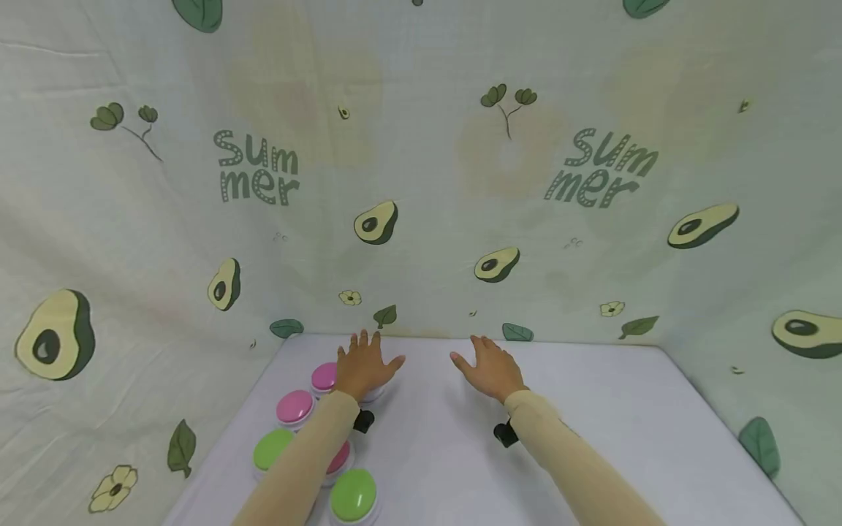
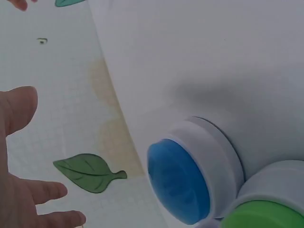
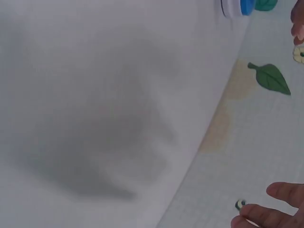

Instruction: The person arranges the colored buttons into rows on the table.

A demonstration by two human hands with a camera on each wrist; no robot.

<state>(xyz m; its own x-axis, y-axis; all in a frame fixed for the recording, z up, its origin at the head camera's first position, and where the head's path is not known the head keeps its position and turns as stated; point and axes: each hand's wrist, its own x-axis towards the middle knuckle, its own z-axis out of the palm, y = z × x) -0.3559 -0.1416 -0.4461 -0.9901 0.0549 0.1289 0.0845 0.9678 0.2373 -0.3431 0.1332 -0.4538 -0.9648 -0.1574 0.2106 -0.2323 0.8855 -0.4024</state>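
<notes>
My left hand hovers over the far left of the white table, fingers spread and straight, holding nothing. Beneath and beside it stand several round push buttons with white bases: a pink button, another pink button, a green button and a nearer green button. A darker pink button is partly behind my left sleeve. The left wrist view shows a blue button touching a green-topped one. My right hand is held above the table to the right, fingers extended, touching nothing.
The white table reaches back to a hanging cloth printed with avocados, leaves and lettering. The cloth also runs along both sides. Each wrist wears a small black camera, such as the left camera.
</notes>
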